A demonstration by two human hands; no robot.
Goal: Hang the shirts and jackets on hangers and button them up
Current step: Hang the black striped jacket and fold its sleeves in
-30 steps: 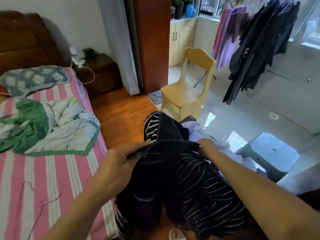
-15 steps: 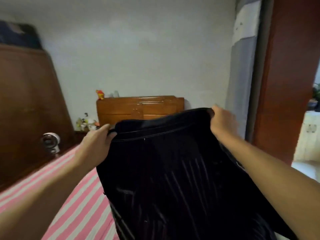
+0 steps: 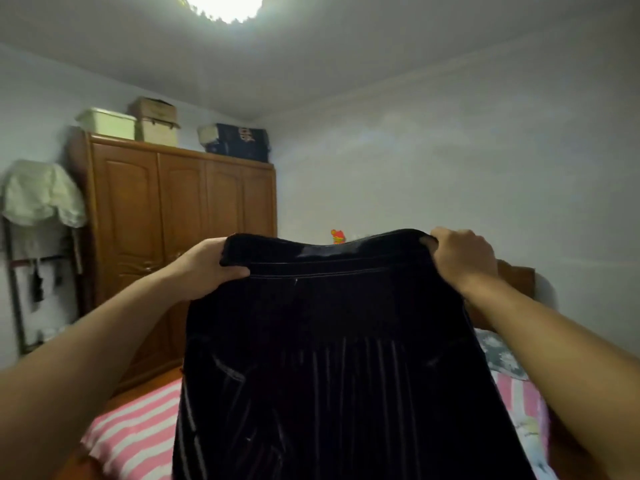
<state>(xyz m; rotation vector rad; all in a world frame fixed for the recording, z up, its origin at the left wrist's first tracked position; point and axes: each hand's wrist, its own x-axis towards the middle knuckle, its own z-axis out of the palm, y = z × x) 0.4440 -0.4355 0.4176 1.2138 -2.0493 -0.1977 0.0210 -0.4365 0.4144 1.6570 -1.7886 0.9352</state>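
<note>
I see both hands raised in front of me, holding a black striped shirt (image 3: 332, 358) up by its top edge so that it hangs spread out between them. My left hand (image 3: 207, 268) grips the left end of that edge, thumb laid across the near side of the cloth and fingers curled behind it. My right hand (image 3: 462, 258) grips the right end, its fingers wrapped over the top of the fabric. The garment hangs down in front of the bed (image 3: 138, 431) with its pink and white striped cover, and the lower part of the shirt runs out of view at the bottom. Behind it on the left stands a wooden wardrobe (image 3: 180, 237) with boxes (image 3: 156, 121) on top. A ceiling lamp (image 3: 221, 5) glares overhead. A small red and yellow figure (image 3: 337, 236) peeks just above the shirt's top edge.
</note>
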